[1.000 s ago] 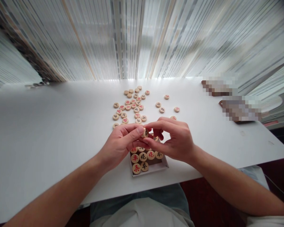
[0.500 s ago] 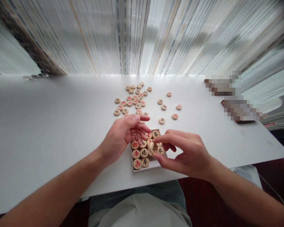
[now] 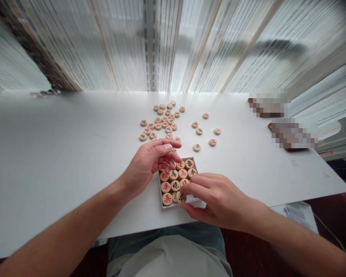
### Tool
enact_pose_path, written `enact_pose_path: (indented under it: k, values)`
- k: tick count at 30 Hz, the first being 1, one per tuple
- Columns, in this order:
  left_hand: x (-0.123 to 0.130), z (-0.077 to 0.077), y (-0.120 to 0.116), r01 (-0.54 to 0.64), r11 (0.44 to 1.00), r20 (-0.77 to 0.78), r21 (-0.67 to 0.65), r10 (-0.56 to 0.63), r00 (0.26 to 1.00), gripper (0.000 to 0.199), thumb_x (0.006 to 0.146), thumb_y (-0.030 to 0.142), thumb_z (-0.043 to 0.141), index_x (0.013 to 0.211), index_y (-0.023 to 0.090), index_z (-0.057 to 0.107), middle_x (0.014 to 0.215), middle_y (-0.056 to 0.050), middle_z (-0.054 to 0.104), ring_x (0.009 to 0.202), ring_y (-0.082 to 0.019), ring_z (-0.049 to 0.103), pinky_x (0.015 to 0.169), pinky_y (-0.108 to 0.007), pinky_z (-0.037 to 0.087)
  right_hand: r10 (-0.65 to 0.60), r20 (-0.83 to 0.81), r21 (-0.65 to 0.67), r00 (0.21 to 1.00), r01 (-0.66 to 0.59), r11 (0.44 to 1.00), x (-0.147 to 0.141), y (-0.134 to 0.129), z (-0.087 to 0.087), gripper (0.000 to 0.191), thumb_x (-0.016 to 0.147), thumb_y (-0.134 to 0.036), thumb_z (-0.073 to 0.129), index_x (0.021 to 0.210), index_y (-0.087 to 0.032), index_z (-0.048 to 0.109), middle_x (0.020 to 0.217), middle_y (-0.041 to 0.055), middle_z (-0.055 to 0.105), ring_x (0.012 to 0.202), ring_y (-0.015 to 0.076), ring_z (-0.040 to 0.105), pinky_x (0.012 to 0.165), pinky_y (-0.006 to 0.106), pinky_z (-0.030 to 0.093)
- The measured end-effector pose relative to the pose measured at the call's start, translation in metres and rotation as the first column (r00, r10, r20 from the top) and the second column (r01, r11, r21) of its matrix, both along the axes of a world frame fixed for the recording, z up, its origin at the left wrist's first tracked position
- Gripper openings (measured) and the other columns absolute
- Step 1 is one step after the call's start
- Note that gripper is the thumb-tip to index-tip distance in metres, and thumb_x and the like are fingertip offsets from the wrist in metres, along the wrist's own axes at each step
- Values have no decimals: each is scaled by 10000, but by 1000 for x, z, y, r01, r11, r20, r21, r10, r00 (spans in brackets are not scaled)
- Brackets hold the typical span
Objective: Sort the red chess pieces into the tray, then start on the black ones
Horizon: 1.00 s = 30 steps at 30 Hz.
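Observation:
A shallow white box (image 3: pixel 162 202) near the table's front edge holds rows of round wooden pieces with red and black characters. My right hand (image 3: pixel 212 196) pinches a piece with a black character (image 3: pixel 181 197) between thumb and fingers, over the box's front row, partly overlapping another black piece there. To the left of it in that row lies a red-marked piece (image 3: pixel 167 199). My left hand (image 3: pixel 150 163) hovers at the box's back left corner, fingers loosely curved and apart, nothing in them; it hides part of the back row.
Behind the box, several loose wooden pieces (image 3: pixel 165 125) lie scattered on the white table (image 3: pixel 75 154), more of them to the right (image 3: pixel 212 142). Two blurred-out brown objects (image 3: pixel 294 134) lie at the far right. Striped curtains hang behind the table.
My right hand has moved toward me and slightly left, carrying the black-marked piece from mid-box to the front row. My left hand has hardly moved.

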<state>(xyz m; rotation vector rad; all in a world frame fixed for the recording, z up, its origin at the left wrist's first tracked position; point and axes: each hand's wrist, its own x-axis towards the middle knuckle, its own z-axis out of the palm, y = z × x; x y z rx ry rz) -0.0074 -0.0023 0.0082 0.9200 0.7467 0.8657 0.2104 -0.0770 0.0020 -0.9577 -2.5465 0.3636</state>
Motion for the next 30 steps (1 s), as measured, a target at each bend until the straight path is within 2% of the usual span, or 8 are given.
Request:
enact_pose_path:
  k: [9, 20, 30]
  values:
    - [-1, -1, 0, 23, 1000, -7, -8, -23, 1000, 329, 866, 390, 800, 1064, 128, 786, 820, -52, 784, 689, -129, 673, 627, -203, 547, 20, 24, 9, 1000, -20, 1000, -1, -2, 0, 163, 1059, -254, 610, 1042, -148, 734, 793, 21, 659, 675, 197, 538, 652, 339, 402]
    - [0, -2, 1, 23, 1000, -15, 1, -23, 1000, 328, 866, 394, 797, 1056, 128, 785, 814, -54, 781, 677, -129, 663, 634, -212, 541, 43, -12, 19, 999, -43, 999, 0, -3, -4, 214, 1081, -184, 589, 978, -167, 776, 784, 27, 676, 658, 186, 535, 634, 339, 385]
    - [0, -1, 0, 14, 1000, -19, -19, -14, 1000, 324, 849, 395, 809, 1042, 135, 795, 808, -61, 778, 680, -148, 659, 640, -237, 527, 41, -14, 37, 999, -41, 998, -3, -4, -7, 244, 1098, -196, 558, 966, -172, 762, 758, 24, 668, 640, 179, 537, 620, 331, 385]
